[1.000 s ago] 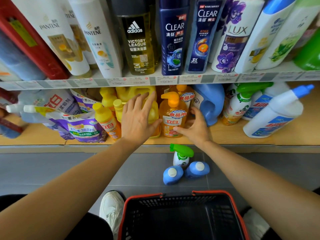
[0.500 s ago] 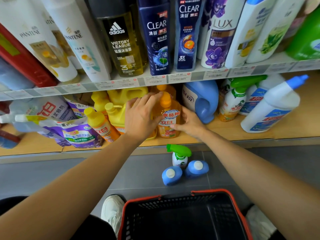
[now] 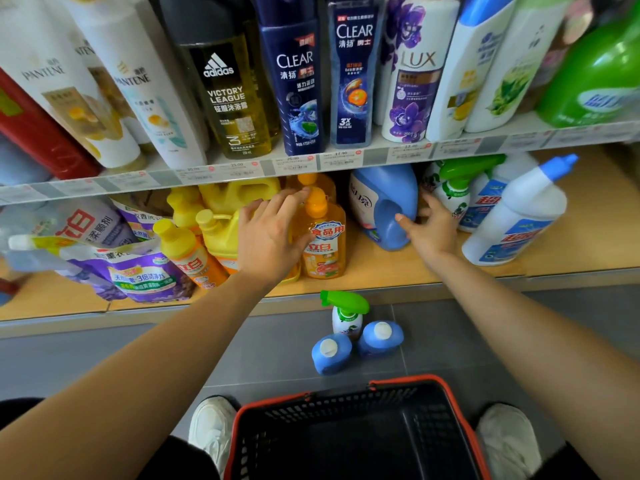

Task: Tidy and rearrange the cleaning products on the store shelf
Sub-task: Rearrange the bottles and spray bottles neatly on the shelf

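The left hand [image 3: 270, 237] lies spread over the front of the lower wooden shelf [image 3: 571, 244]. Its grip is open: straight fingers rest across the shoulder of a yellow plastic jug with a moulded handle [image 3: 221, 233], and the fingertips touch the pump head of an orange transparent dish-soap bottle [image 3: 323, 244] standing upright just beside the jug. The right hand [image 3: 433, 230] is open too, gripping nothing. Its thumb lies against the side of a blue plastic detergent jug [image 3: 381, 202], and its fingers reach into the gap between that jug and a white spray bottle with a green trigger [image 3: 453, 192]; how far in they reach is hidden.

Further right, a white bottle with a blue angled cap [image 3: 519, 216] leans over. Left of the yellow jug stands a small orange bottle with a yellow cap [image 3: 187, 251], beside slumped purple refill pouches [image 3: 138, 275].

The grey price-tag strip of the upper shelf [image 3: 311, 164] carries a row of shampoo and body-wash bottles (the dark body-wash bottle [image 3: 228, 98] among them).

On the grey tiled floor [image 3: 104, 358] below, a second green-trigger spray bottle [image 3: 344, 313] stands touching two round blue bottles with white caps [image 3: 330, 353]. Nearer the person sits a black plastic basket with a red rim [image 3: 346, 438], between two white shoes [image 3: 211, 427].
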`<state>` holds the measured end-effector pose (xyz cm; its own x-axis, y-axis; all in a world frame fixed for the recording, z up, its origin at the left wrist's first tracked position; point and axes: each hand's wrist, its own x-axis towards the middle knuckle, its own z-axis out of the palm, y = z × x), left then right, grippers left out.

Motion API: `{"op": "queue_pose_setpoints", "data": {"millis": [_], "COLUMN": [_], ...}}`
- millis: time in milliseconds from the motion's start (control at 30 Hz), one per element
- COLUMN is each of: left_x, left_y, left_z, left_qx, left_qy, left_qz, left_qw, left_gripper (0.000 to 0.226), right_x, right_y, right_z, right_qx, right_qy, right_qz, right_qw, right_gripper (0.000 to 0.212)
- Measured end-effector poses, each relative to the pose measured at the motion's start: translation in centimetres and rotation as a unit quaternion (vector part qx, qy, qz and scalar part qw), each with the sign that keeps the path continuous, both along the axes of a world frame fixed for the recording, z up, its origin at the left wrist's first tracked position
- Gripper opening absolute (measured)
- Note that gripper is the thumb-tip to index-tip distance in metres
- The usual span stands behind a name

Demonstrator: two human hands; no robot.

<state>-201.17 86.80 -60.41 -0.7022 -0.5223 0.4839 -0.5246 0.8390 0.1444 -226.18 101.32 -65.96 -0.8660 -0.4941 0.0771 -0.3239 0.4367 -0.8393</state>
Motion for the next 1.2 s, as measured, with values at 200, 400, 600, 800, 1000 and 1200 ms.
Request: {"op": "queue_pose_setpoints", "data": {"millis": [200, 400, 600, 800, 1000, 1200], "left_x": [0.1, 0.1, 0.2, 0.3, 0.3, 0.3], "left_y": [-0.1, 0.0, 0.0, -0.1, -0.3, -0.6], "left_z": [-0.1, 0.0, -0.2, -0.4, -0.7, -0.9], "left_qx": [0.004, 0.005, -0.004, -0.015, -0.031, -0.039], "left_qy": [0.000, -0.004, -0.004, 0.002, 0.014, 0.013], "left_qz": [-0.005, -0.004, -0.008, -0.012, -0.022, -0.025], "left_qw": [1.000, 1.000, 1.000, 1.000, 0.999, 0.999], "left_gripper": [0.072, 0.072, 0.071, 0.071, 0.070, 0.071], "right_x": [-2.8, -2.8, 3.5, 2.7, -0.8, -3.6], "right_y": [0.1, -0.4, 0.2, -4.9, -4.8, -4.7], "right_z": [0.5, 0.4, -4.4, -4.1, -4.8, -3.9], "right_qx": [0.114, 0.105, -0.031, -0.106, -0.084, -0.067], "right_qy": [0.173, 0.167, 0.025, -0.171, -0.127, -0.122], "right_qz": [0.120, 0.070, 0.054, 0.065, 0.118, 0.178], "right_qw": [0.971, 0.978, 0.998, 0.977, 0.981, 0.974], "right_gripper": [0.033, 0.044, 0.058, 0.108, 0.107, 0.086]}}
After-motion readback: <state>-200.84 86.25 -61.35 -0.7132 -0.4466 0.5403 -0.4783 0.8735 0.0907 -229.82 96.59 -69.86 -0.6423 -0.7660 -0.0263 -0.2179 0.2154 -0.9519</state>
